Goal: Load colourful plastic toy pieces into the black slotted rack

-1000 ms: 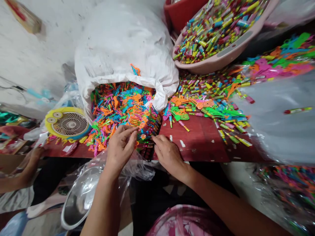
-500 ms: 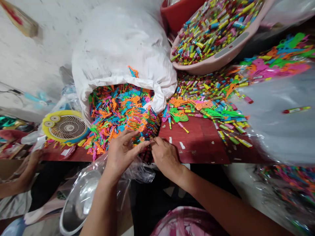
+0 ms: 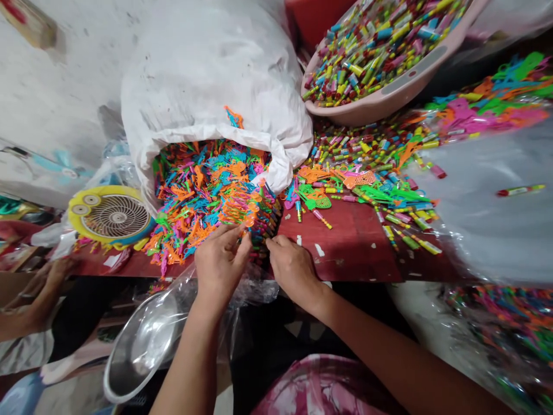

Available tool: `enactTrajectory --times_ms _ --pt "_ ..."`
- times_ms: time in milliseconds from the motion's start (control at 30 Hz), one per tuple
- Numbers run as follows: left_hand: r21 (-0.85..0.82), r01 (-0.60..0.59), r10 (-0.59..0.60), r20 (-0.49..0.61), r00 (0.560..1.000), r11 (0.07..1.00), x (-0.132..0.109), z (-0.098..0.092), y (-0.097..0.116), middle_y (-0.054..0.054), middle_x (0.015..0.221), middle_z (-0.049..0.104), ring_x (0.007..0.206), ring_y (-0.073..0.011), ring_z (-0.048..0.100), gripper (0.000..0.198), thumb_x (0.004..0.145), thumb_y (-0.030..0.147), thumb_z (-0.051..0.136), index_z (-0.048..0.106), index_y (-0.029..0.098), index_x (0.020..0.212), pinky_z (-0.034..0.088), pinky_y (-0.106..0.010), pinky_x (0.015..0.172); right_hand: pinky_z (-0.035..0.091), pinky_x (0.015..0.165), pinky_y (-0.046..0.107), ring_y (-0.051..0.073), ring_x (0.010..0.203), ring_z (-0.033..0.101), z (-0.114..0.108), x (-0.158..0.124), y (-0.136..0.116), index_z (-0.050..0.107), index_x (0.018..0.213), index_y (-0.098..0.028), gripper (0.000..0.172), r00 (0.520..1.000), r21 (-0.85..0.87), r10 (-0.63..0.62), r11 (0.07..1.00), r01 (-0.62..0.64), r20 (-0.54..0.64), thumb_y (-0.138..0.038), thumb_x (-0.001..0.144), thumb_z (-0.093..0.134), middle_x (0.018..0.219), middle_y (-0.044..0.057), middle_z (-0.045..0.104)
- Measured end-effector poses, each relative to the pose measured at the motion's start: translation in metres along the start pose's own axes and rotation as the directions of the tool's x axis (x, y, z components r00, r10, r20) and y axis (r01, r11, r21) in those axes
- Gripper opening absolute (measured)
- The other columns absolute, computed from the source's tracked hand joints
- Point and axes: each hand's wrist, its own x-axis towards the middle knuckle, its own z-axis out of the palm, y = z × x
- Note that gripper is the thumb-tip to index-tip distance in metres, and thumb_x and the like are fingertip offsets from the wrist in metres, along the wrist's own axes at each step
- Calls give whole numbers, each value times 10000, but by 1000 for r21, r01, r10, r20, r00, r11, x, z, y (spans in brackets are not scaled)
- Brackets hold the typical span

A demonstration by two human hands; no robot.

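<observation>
row of bright plastic pieces (image 3: 244, 208): near the front edge of the red table (image 3: 349, 248), before the white sack (image 3: 207, 75). left hand (image 3: 221, 262) at its near end, thumb and forefinger nearly together; cannot tell if anything is pinched. right hand (image 3: 294, 270) just beside, fingers curled, grip hidden. farther right, pink basin (image 3: 365, 114) of small tubes (image 3: 367, 63).

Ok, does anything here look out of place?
Two strays: an orange-and-blue plastic piece lies on the white fabric sack, apart from the multicoloured plastic heap at its mouth, and one slim red-and-green tube lies alone on the grey plastic sheeting.
</observation>
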Motion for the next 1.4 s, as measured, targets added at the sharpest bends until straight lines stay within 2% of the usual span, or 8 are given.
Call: enactTrajectory --times_ms 233,400,533,667,833,1067,1267,1400 --pt "-102 33 -31 24 999 994 -2 -1 -1 -52 946 735 821 -156 683 263 904 338 551 760 179 888 489 -246 721 490 790 341 247 937 591 8 -4 -11 593 1233 -125 354 998 -260 -53 964 61 41 -97 942 393 1089 148 619" --pt "-88 63 -59 43 997 994 -4 1 -4 -51 980 739 842 -167 684 286 904 358 539 765 187 939 490 -259 740 477 850 334 244 993 583 5 -10 -9 542 1312 -108 399 996 -214 -91 973 90 5 -98 936 409 1104 135 619" --pt "-34 96 -94 67 993 995 -1 -2 -3 -62 1009 737 850 -190 683 351 899 433 548 757 189 1040 486 -275 722 462 806 279 196 938 615 -23 -6 11 576 1278 -189 343 999 -150 -42 988 38 -23 -184 971 421 1066 77 643" --pt "-129 101 -93 70 993 987 1 -9 -4 -67 1000 720 803 -182 668 492 858 588 581 743 184 1087 489 -278 708 442 747 298 220 906 626 -61 7 35 642 1051 -170 219 980 -349 146 919 -186 -138 -265 970 461 1053 106 637" --pt "-273 58 -101 -146 984 960 -13 -21 -11 -68 1020 711 854 -170 656 452 864 550 607 737 178 1085 501 -276 766 441 728 313 253 936 642 -78 26 47 628 1065 -147 206 979 -505 198 841 -193 -44 -250 945 494 1078 139 645" --pt "-348 148 -290 -401 869 926 -73 -41 -20 -24 910 718 828 -139 644 239 902 379 613 745 199 989 484 -256 770 444 734 333 292 964 666 -86 39 57 604 1170 -99 299 951 -564 298 774 -287 -75 -176 905 488 1072 190 687" --pt "-572 470 -663 -182 727 673 -117 22 -60 -13 753 681 708 -149 615 314 871 460 586 709 171 857 481 -261 686 416 663 312 266 850 661 -101 37 68 707 896 -138 223 970 -556 239 802 -219 -38 -272 880 529 939 168 719" --pt "-493 462 -575 -97 812 737 -118 61 -76 -59 896 675 805 -191 623 367 804 450 632 705 164 1022 503 -318 767 414 619 261 176 690 613 -100 18 61 680 806 -169 190 993 -70 88 993 -93 -72 -330 829 581 755 52 698"
